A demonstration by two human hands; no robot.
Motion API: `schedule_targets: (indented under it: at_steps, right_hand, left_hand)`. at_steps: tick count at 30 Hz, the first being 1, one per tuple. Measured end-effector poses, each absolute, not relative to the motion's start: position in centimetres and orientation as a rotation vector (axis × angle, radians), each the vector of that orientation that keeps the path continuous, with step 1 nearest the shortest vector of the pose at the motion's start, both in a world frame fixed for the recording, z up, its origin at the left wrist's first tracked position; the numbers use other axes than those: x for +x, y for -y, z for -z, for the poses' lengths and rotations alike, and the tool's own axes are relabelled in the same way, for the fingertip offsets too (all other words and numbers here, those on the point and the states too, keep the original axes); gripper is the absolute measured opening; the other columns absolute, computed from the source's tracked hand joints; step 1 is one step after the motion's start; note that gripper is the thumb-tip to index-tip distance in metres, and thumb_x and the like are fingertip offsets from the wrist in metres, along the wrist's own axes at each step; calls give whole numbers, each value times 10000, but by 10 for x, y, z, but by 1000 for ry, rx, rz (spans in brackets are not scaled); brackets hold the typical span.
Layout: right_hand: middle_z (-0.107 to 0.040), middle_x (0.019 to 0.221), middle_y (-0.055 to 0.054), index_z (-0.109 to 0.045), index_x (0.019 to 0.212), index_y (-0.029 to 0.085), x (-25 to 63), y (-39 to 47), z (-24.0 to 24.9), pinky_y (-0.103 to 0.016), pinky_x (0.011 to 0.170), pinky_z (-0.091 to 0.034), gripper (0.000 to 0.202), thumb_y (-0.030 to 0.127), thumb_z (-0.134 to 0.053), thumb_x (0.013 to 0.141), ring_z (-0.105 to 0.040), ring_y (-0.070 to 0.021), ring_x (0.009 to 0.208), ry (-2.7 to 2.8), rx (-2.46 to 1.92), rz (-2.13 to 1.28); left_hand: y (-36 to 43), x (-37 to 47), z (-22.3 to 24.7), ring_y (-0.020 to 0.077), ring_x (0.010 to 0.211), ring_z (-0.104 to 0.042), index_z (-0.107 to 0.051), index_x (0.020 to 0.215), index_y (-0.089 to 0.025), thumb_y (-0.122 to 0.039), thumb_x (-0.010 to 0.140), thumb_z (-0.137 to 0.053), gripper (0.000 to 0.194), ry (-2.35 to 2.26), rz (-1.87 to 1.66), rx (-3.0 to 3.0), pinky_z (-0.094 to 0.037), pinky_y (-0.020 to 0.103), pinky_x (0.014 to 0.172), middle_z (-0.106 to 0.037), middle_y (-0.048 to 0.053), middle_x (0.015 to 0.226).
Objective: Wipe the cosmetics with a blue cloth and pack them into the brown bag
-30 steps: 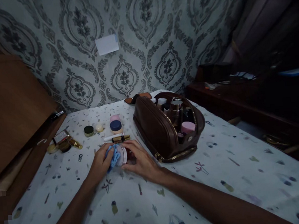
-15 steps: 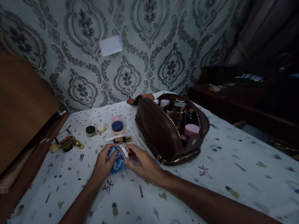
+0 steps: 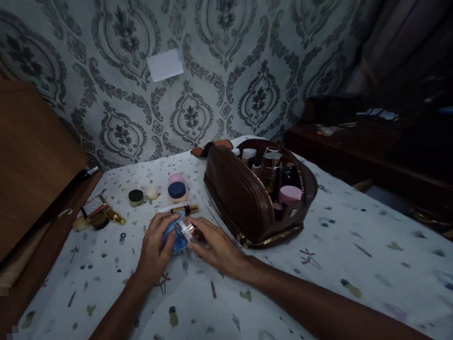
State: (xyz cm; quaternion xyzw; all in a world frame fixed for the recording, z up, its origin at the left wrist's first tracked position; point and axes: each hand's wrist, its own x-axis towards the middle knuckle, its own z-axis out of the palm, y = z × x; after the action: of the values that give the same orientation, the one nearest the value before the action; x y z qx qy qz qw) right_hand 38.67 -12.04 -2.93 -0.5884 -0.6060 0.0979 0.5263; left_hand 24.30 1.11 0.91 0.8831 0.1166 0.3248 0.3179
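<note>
My right hand (image 3: pixel 217 247) is closed on a small clear-sided cosmetic jar (image 3: pixel 187 230) with a coppery end. Against the jar's left side my left hand (image 3: pixel 157 245) presses a crumpled blue cloth (image 3: pixel 174 240), fingers wrapped round it. Just beyond the hands lie a white tube (image 3: pixel 168 209) and a black-and-gold tube (image 3: pixel 190 208). To the right stands a brown cosmetic bag (image 3: pixel 240 195), unzipped and filled with bottles and a pink-lidded jar (image 3: pixel 291 194).
Behind the hands are a blue-lidded jar (image 3: pixel 177 190), a pink jar (image 3: pixel 176 178), a cream pot (image 3: pixel 151 193) and a dark-lidded jar (image 3: pixel 136 197). More cosmetics and a gold tube (image 3: pixel 115 217) lie left, near a wooden panel (image 3: pixel 20 167). Patterned wallpaper rises behind.
My left hand has shifted its fingers up over the cloth, which now covers more of the jar's side. The jar has turned slightly in my right hand.
</note>
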Motion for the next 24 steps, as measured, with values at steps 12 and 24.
schedule_targets:
  at_steps: [12, 24]
  right_hand:
    - [-598, 1119, -82, -526, 1248, 210, 381, 120, 20, -367, 894, -498, 460, 238, -672, 813, -589, -215, 992, 1330, -1492, -264]
    - [-642, 1025, -52, -619, 1163, 210, 380, 119, 14, -307, 792, -511, 412, 102, -579, 767, -604, -177, 872, 1224, -1472, -246]
  left_hand:
    - [-9, 242, -12, 234, 1112, -580, -649, 1178, -224, -256, 950, -481, 285, -217, -869, 2332, -473, 385, 976, -599, 92, 1147]
    - [-15, 244, -10, 243, 1120, -593, -619, 1229, -193, -315, 954, -487, 328, -323, -806, 2323, -462, 399, 999, -638, 99, 1176]
